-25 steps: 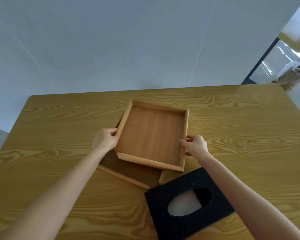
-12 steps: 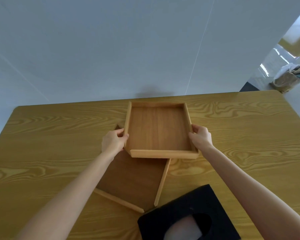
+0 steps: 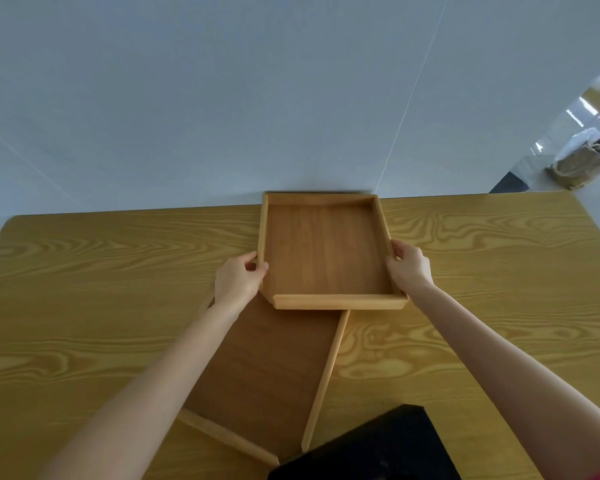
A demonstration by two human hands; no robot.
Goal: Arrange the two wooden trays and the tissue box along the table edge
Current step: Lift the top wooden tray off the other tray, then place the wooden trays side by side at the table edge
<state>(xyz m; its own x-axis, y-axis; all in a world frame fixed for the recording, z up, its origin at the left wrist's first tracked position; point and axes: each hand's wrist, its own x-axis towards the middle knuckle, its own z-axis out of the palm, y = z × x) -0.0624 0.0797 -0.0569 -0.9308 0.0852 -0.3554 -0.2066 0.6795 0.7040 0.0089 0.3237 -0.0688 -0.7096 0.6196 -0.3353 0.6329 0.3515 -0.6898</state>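
Observation:
A small wooden tray (image 3: 323, 251) sits squared up at the far edge of the table, its back rim level with that edge. My left hand (image 3: 238, 280) grips its left rim and my right hand (image 3: 409, 266) grips its right rim. A second, larger wooden tray (image 3: 274, 368) lies at an angle nearer to me, partly under my left forearm and the first tray's near end. The black tissue box (image 3: 371, 448) shows at the bottom edge, cut off by the frame.
The wooden table (image 3: 101, 289) stretches wide to both sides of the trays. A pale wall stands right behind the table's far edge. A brown bag (image 3: 582, 162) sits on the floor past the far right corner.
Both hands have carried the small tray away from me to the table's far edge and turned it square. The view has tilted up, so the tissue box is now mostly out of frame.

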